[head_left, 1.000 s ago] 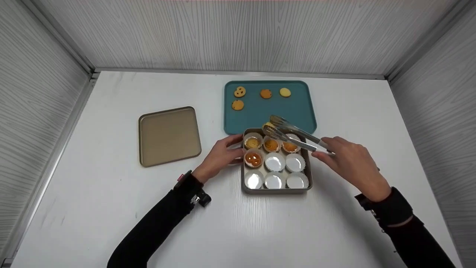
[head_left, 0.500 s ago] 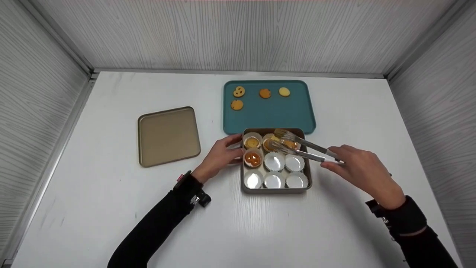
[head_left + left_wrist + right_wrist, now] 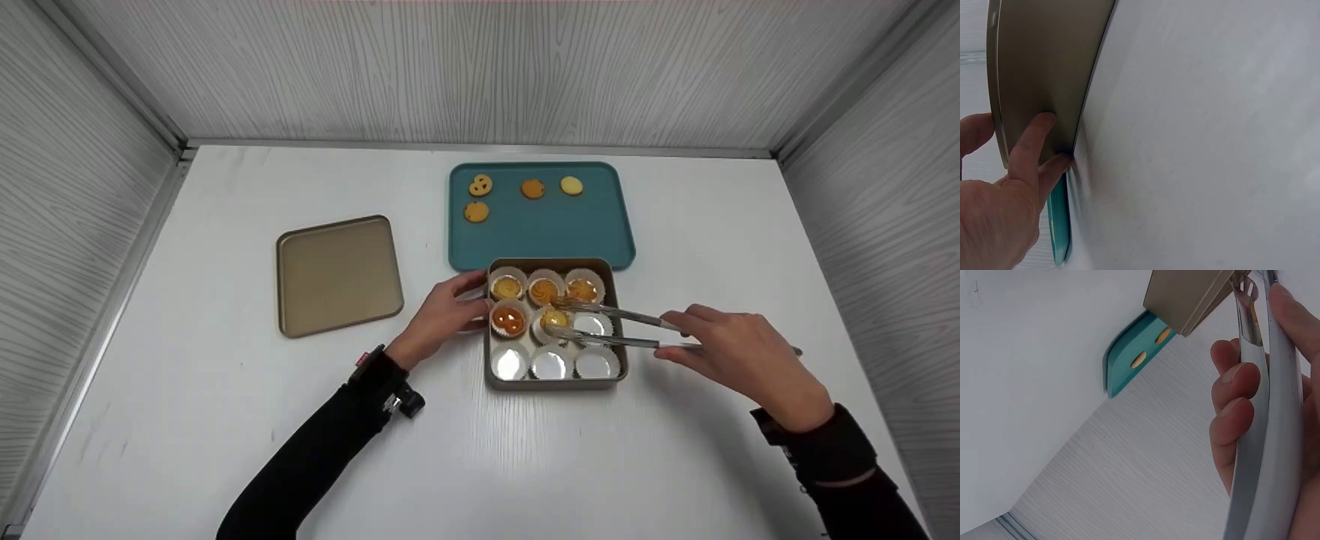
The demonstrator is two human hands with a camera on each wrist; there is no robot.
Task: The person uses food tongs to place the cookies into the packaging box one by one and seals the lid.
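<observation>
A grey-brown square tin (image 3: 553,385) holds rows of white paper cups. My right hand (image 3: 750,360) grips metal tongs (image 3: 630,342), fingers curled round both arms in the right wrist view. Between the tong tips is a pale yellow cookie (image 3: 555,318), at the middle cup. The three back cups and the middle-left cup hold cookies, among them a dark pretzel-shaped cookie (image 3: 508,322). My left hand (image 3: 444,316) rests against the tin's left side; in the left wrist view its extended fingers (image 3: 1032,143) touch the wall.
Behind the tin lies a teal tray (image 3: 540,232) bearing several cookies, including a pretzel-shaped cookie (image 3: 480,185) and a pale cookie (image 3: 571,185). A shallow bronze tray (image 3: 341,277) lies to the left. Grey wood-grain panels enclose the table at the back and sides.
My right hand has moved the tongs and cookie from the tin's back edge toward me, over the back row to the middle cup. The left hand stays against the tin.
</observation>
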